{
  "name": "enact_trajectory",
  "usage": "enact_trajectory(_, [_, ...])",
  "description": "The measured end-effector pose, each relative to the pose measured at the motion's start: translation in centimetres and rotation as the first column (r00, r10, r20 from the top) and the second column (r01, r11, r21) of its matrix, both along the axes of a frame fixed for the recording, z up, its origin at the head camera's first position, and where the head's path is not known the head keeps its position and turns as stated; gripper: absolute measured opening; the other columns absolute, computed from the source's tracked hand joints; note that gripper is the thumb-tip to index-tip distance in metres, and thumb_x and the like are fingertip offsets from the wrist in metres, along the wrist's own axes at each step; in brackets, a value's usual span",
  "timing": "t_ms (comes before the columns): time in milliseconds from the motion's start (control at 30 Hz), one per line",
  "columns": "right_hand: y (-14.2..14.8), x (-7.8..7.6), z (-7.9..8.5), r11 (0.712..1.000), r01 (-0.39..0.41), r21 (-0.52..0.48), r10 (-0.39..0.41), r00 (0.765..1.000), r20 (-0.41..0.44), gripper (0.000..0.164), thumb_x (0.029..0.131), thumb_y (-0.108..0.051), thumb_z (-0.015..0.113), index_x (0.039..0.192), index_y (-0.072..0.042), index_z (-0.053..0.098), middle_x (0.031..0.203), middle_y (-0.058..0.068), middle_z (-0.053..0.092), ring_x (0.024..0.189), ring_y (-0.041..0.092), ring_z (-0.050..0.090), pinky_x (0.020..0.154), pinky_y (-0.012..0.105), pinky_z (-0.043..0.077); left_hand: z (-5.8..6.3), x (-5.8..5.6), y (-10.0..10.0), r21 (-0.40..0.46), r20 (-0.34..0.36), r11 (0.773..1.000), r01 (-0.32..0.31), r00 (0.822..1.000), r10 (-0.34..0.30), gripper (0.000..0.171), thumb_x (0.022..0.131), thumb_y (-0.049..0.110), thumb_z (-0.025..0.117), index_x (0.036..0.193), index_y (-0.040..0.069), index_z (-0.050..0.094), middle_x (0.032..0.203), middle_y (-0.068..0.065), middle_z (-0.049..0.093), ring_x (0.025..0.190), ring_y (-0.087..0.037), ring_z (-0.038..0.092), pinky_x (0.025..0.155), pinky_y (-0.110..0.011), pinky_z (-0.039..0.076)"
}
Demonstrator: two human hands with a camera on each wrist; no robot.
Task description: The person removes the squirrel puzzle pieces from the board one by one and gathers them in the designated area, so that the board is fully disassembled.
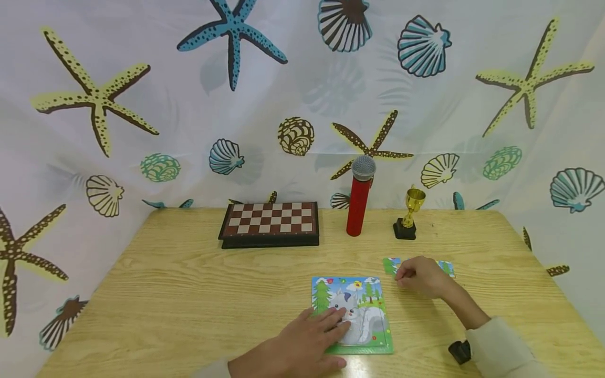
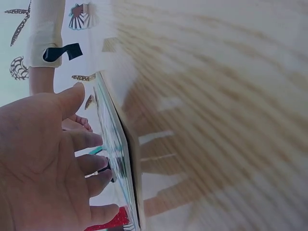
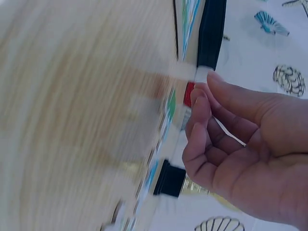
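Observation:
A square jigsaw puzzle (image 1: 371,320) with a grey squirrel picture lies on the wooden table. My left hand (image 1: 307,338) rests on its lower left part, fingers extended over the picture; the left wrist view shows the puzzle board (image 2: 115,130) edge-on beside these fingers. To the right of the board, my right hand (image 1: 425,278) hovers near loose puzzle pieces (image 1: 391,265) and partly hides them. Its fingers bend loosely, the thumb close to the index fingertip. No piece shows between them in the right wrist view, where my right hand (image 3: 240,144) appears palm-on.
A checkered board box (image 1: 269,223) lies at the back of the table (image 1: 189,294). Right of it stand a red-handled microphone (image 1: 360,202) and a small gold trophy (image 1: 408,212) on a black base. Behind hangs a cloth (image 1: 264,121) printed with starfish and shells.

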State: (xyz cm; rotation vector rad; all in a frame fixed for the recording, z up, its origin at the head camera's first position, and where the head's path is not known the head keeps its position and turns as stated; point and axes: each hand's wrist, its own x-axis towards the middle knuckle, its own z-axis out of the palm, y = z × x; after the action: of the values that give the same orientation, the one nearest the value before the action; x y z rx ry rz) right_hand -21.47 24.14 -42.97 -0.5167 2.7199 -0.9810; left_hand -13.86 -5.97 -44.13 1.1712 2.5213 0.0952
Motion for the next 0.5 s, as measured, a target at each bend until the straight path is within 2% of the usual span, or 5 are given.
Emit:
enact_trajectory(100, [-1.4,0.1,-0.2,0.998,-0.056,-0.037,0.056,0.998,-0.018,0.006,0.087,-0.008,0.066,0.087,-0.003,0.069,0.080,0.005,0.068,0.069,0.007,0.056,0.060,0.022,0.046,0.2,0.0,-0.5,0.009,0.023,1.000,-0.029,0.999,0.029,0.069,0.094,0.062,0.034,0.151,0.025,0.026,0.159,0.004,0.020,0.146,-0.016,0.022,0.110,-0.054,0.029])
enact_trajectory(233, [-3.1,0.1,-0.7,0.989,-0.115,-0.094,0.113,0.993,-0.027,0.008,0.086,-0.009,0.067,0.087,-0.001,0.070,0.081,0.007,0.070,0.069,0.004,0.056,0.062,0.021,0.047,0.2,0.2,-1.0,0.014,0.014,0.999,-0.042,0.999,0.042,0.069,0.094,0.062,0.034,0.151,0.024,0.026,0.159,0.003,0.019,0.146,-0.018,0.022,0.110,-0.055,0.029])
enact_trajectory(500, [-6.0,0.1,-1.3,0.977,-0.150,-0.153,0.159,0.986,0.046,0.012,0.086,-0.006,0.067,0.093,0.003,0.069,0.085,0.009,0.070,0.070,0.005,0.058,0.063,0.019,0.048,-0.1,0.4,-1.4,0.017,-0.014,1.000,-0.016,1.000,0.016,0.069,0.095,0.060,0.035,0.151,0.020,0.026,0.159,0.001,0.021,0.145,-0.019,0.025,0.108,-0.054,0.032])
